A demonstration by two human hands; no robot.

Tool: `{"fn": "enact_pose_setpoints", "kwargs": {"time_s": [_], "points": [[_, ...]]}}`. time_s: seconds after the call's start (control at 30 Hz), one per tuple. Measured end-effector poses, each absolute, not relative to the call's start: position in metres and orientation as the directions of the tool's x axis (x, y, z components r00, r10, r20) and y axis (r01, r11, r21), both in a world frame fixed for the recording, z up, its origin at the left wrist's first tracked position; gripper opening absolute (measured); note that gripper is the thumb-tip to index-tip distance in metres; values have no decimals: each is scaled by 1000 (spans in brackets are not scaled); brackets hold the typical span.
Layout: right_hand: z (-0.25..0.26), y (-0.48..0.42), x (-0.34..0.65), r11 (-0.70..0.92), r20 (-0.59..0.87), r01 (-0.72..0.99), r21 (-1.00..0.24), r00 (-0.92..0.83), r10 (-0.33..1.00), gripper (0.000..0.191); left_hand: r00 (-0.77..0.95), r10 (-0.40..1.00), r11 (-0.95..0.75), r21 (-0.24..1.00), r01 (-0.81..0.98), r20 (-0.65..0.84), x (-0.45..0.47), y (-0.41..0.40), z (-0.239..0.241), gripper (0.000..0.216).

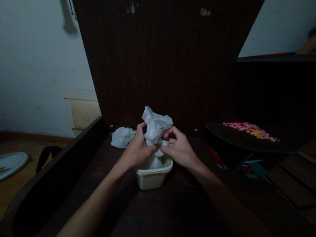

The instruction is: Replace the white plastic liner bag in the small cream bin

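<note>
My left hand (135,151) and my right hand (179,150) both pinch a crumpled white plastic bag (155,125) from either side. The bag rises out of a small cream plastic container (152,178) that stands on a dark wooden surface (161,211). Each hand's fingers are curled tight around the bag's lower part. A second crumpled white bag (122,137) lies just behind my left hand, at the back of the surface.
A tall dark wood panel (169,57) stands right behind the container. A dark tray (244,140) with several bright coloured small pieces (248,129) sits to the right. A raised dark rail (54,173) borders the left. A white plate (3,167) lies on the floor, far left.
</note>
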State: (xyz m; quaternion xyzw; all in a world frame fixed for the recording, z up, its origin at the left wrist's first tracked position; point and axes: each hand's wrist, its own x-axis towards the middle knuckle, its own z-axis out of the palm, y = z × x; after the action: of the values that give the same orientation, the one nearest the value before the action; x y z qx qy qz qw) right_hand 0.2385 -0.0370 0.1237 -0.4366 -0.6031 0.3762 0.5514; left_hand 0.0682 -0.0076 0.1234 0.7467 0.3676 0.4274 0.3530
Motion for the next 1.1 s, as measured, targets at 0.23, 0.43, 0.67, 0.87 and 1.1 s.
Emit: {"fn": "enact_pose_setpoints", "kwargs": {"time_s": [0.23, 0.43, 0.67, 0.87, 1.1], "points": [[125, -40, 232, 418, 515, 616, -668, -24, 857, 25, 302, 869, -484, 798, 360, 392, 73, -16, 128, 71], [129, -44, 228, 394, 490, 636, -664, -27, 871, 20, 79, 819, -552, 743, 378, 568, 75, -11, 124, 69], [129, -47, 228, 462, 507, 576, -674, -95, 857, 25, 33, 745, -590, 635, 498, 666, 70, -12, 128, 26], [129, -46, 230, 496, 554, 619, -609, -117, 824, 19, 202, 761, -619, 598, 510, 616, 64, -10, 135, 17], [132, -48, 233, 629, 588, 605, -488, -304, 749, 37, 323, 757, -651, 617, 442, 568, 56, 7, 126, 10]]}}
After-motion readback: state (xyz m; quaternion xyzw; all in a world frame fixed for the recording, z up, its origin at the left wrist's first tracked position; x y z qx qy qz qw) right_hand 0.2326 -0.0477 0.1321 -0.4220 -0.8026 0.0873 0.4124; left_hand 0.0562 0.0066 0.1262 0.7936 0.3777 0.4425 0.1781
